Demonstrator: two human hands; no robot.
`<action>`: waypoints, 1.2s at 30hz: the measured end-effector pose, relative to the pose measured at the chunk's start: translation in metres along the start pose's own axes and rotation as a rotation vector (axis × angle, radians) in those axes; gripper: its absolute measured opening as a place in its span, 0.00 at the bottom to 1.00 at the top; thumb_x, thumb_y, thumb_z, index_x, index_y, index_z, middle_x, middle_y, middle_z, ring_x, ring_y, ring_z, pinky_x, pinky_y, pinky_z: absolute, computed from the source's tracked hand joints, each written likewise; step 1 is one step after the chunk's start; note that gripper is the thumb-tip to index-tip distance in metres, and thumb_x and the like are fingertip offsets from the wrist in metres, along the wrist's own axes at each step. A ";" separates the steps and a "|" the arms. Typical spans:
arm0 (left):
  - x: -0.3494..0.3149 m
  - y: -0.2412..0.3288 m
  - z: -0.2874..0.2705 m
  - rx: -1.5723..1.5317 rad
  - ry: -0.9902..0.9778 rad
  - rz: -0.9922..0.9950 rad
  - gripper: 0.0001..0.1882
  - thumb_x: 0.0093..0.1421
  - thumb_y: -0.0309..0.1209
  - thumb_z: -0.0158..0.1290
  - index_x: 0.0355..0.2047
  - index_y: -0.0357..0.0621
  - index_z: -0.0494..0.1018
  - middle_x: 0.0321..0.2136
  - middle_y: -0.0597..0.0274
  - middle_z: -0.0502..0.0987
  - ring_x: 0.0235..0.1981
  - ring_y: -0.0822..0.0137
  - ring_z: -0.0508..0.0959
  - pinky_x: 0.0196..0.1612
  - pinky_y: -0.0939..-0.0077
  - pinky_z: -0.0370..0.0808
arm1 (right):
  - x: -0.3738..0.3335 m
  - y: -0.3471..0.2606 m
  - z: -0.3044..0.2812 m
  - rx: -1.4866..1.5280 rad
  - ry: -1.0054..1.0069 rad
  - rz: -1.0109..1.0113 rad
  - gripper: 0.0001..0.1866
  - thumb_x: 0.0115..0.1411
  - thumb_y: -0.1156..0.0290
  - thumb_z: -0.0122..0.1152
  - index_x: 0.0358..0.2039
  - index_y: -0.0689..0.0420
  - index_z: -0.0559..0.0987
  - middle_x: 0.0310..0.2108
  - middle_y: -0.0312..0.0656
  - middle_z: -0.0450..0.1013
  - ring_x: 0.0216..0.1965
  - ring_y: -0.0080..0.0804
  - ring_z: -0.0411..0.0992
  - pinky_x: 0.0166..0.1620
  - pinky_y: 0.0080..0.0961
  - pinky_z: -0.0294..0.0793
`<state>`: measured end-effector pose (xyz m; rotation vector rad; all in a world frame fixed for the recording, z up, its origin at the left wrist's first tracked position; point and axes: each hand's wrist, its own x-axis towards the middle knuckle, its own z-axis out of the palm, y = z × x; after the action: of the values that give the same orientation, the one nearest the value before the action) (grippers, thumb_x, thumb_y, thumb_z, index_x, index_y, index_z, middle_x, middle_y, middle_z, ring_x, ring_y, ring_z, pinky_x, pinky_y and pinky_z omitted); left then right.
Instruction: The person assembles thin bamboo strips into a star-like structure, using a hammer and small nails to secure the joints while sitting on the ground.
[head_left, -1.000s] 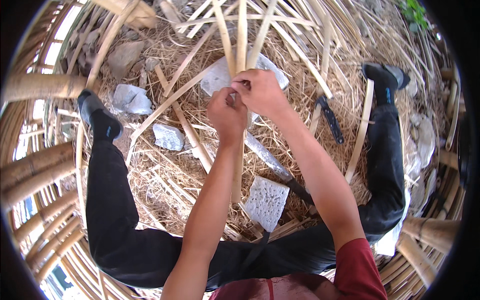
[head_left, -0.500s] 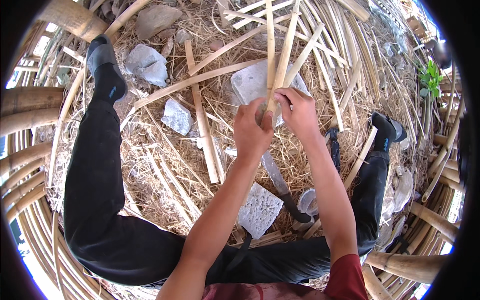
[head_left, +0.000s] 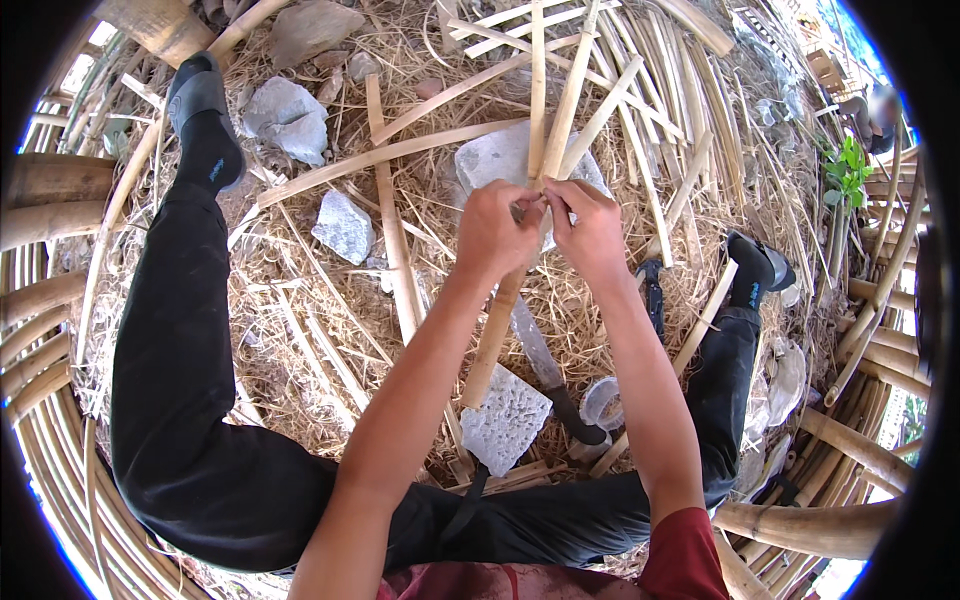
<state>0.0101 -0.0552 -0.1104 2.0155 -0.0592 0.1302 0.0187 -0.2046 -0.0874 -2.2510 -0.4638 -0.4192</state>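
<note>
Left hand (head_left: 500, 232) and right hand (head_left: 588, 232) have drawn closer together over the last half second. From my remote view, the left pinches the bamboo strips (head_left: 565, 110) where they converge; the right's fingers curl against them, their grip unclear to me. Strips fan away over a pale flat stone (head_left: 490, 158); one broad strip (head_left: 493, 345) slants back, nearer the left forearm, toward the pitted block (head_left: 505, 425).

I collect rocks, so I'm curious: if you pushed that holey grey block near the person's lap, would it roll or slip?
The holey grey block probably wouldn't roll: its top looks flattish and its edges fairly straight. Its rough, pitted face should feel grippy, not slippery. It looks stony, so may be heavy, though the holes might lighten it.
</note>
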 end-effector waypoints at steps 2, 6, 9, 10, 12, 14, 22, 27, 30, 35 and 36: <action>0.008 0.000 -0.001 -0.010 0.027 0.079 0.09 0.54 0.28 0.65 0.36 0.41 0.84 0.33 0.54 0.82 0.32 0.56 0.82 0.38 0.66 0.77 | 0.002 0.000 -0.001 0.000 0.001 -0.010 0.08 0.60 0.80 0.61 0.40 0.63 0.82 0.32 0.52 0.78 0.31 0.51 0.79 0.34 0.38 0.78; 0.016 -0.004 0.006 -0.032 0.013 0.165 0.07 0.53 0.26 0.65 0.33 0.41 0.84 0.31 0.57 0.81 0.29 0.58 0.80 0.34 0.67 0.76 | -0.002 0.001 -0.004 0.023 0.007 0.028 0.09 0.59 0.80 0.62 0.40 0.64 0.82 0.33 0.52 0.78 0.32 0.51 0.79 0.36 0.39 0.78; 0.019 -0.009 0.004 0.007 -0.002 0.211 0.09 0.52 0.25 0.65 0.34 0.40 0.84 0.31 0.59 0.82 0.22 0.67 0.77 0.27 0.74 0.74 | -0.002 0.001 -0.005 0.026 -0.027 -0.006 0.10 0.59 0.79 0.62 0.42 0.64 0.82 0.37 0.53 0.78 0.36 0.51 0.78 0.38 0.39 0.78; 0.020 -0.011 0.005 0.011 -0.004 0.220 0.09 0.51 0.25 0.65 0.34 0.41 0.84 0.31 0.59 0.82 0.22 0.67 0.77 0.27 0.74 0.74 | -0.002 -0.002 -0.007 0.006 -0.042 0.020 0.11 0.60 0.78 0.61 0.44 0.64 0.81 0.38 0.53 0.78 0.37 0.52 0.78 0.40 0.40 0.79; 0.023 -0.013 0.004 0.024 0.000 0.237 0.09 0.51 0.25 0.65 0.34 0.41 0.84 0.31 0.59 0.83 0.21 0.67 0.77 0.27 0.74 0.74 | -0.002 -0.009 -0.010 -0.029 -0.076 0.065 0.13 0.61 0.76 0.61 0.47 0.63 0.80 0.41 0.53 0.77 0.38 0.53 0.78 0.42 0.41 0.79; 0.021 -0.012 0.003 0.006 -0.023 0.226 0.07 0.53 0.27 0.66 0.34 0.41 0.84 0.29 0.60 0.82 0.21 0.68 0.77 0.27 0.75 0.74 | -0.020 -0.006 -0.020 -0.080 0.016 0.209 0.16 0.64 0.73 0.59 0.52 0.61 0.78 0.45 0.51 0.77 0.39 0.48 0.79 0.45 0.40 0.79; 0.021 -0.020 0.007 -0.111 -0.073 0.158 0.06 0.55 0.29 0.66 0.34 0.42 0.84 0.31 0.60 0.81 0.22 0.70 0.75 0.27 0.76 0.73 | -0.198 0.086 -0.114 -0.785 -0.147 0.579 0.22 0.60 0.65 0.66 0.52 0.61 0.73 0.45 0.57 0.71 0.47 0.60 0.72 0.51 0.52 0.71; 0.021 -0.019 0.002 -0.007 -0.073 0.140 0.08 0.55 0.33 0.67 0.34 0.46 0.84 0.29 0.63 0.79 0.28 0.65 0.77 0.34 0.70 0.75 | -0.189 0.087 -0.142 -0.235 -0.298 0.926 0.22 0.65 0.63 0.64 0.54 0.62 0.72 0.44 0.48 0.74 0.45 0.43 0.74 0.46 0.40 0.75; 0.021 -0.021 -0.001 0.018 -0.058 0.238 0.06 0.56 0.32 0.65 0.32 0.45 0.84 0.30 0.62 0.79 0.32 0.61 0.80 0.39 0.66 0.77 | -0.176 0.046 -0.156 0.537 -0.128 1.183 0.20 0.67 0.65 0.61 0.54 0.61 0.72 0.41 0.41 0.74 0.41 0.32 0.75 0.44 0.30 0.76; 0.023 -0.024 0.000 0.020 -0.101 0.162 0.05 0.56 0.32 0.65 0.32 0.47 0.84 0.28 0.62 0.78 0.33 0.61 0.80 0.39 0.65 0.77 | -0.155 -0.034 -0.138 0.932 -0.122 1.157 0.15 0.66 0.68 0.60 0.50 0.61 0.72 0.36 0.40 0.73 0.35 0.30 0.74 0.41 0.27 0.76; 0.025 -0.027 0.000 0.008 -0.099 0.164 0.05 0.55 0.32 0.65 0.32 0.47 0.84 0.28 0.62 0.78 0.33 0.61 0.80 0.39 0.65 0.77 | -0.145 -0.040 -0.128 0.874 -0.139 1.192 0.14 0.67 0.67 0.59 0.48 0.60 0.72 0.33 0.39 0.72 0.32 0.28 0.73 0.38 0.27 0.75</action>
<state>0.0374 -0.0428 -0.1313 2.0233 -0.2877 0.1342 -0.1460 -0.3041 -0.0437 -1.3419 0.5665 0.4858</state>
